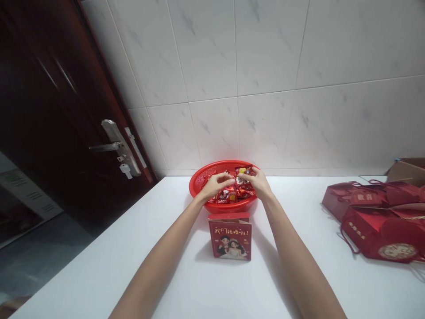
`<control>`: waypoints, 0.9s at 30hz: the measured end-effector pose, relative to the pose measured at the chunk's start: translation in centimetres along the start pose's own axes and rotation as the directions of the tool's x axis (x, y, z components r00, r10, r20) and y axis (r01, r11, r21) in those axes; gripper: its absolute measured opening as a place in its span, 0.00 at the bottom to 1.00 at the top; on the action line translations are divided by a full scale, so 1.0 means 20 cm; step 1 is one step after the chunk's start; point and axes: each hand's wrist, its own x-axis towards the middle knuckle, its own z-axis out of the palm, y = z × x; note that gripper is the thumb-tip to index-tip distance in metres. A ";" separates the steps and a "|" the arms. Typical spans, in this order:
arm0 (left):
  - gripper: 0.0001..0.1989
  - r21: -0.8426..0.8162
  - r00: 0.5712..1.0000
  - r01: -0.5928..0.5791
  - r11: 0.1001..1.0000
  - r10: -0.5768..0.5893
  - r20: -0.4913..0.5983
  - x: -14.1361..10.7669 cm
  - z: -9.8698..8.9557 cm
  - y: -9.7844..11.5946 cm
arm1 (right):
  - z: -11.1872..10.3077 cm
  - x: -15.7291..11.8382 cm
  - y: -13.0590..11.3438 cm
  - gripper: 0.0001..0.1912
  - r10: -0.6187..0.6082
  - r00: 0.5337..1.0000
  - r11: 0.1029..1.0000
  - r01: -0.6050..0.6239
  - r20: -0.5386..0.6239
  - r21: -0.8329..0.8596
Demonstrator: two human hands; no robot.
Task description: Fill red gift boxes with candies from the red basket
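Observation:
Both my hands are over a red plastic basket [195, 186] filled with wrapped candies [229, 195]. My left hand [215, 184] is at the basket's left side, thumb and fingers drawn together; whatever is between the fingertips is too small to make out. On the right, my right hand [260, 182] pinches a dark red candy packet [245, 171] with a yellow patch. In front of the basket, between my forearms, a small red box [230, 241] stands upright with its top open. A cartoon bride and groom are printed on its front.
Several red gift boxes [375, 230] with cords lie at the right of the white table [159, 270]. Behind them is a brown cardboard box [407, 170]. A tiled wall [265, 128] borders the back. A dark door [49, 88] with keys in its lock stands at left.

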 end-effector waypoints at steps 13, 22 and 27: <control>0.24 -0.433 0.975 -0.044 0.900 -0.056 -0.215 0.02 -0.01 -0.05 | -0.03 0.08 0.08 0.20 -0.060 0.991 0.982 0.080 -0.121 0.173; 0.20 -0.510 0.949 -0.047 0.859 -0.122 -0.292 0.02 -0.01 -0.01 | 0.01 0.04 0.06 0.20 -0.104 0.992 0.987 0.111 -0.070 0.116; 0.18 -0.498 0.948 -0.049 0.866 -0.117 -0.296 0.03 -0.01 -0.03 | 0.02 0.03 0.03 0.16 0.017 0.996 0.978 0.001 -0.083 0.209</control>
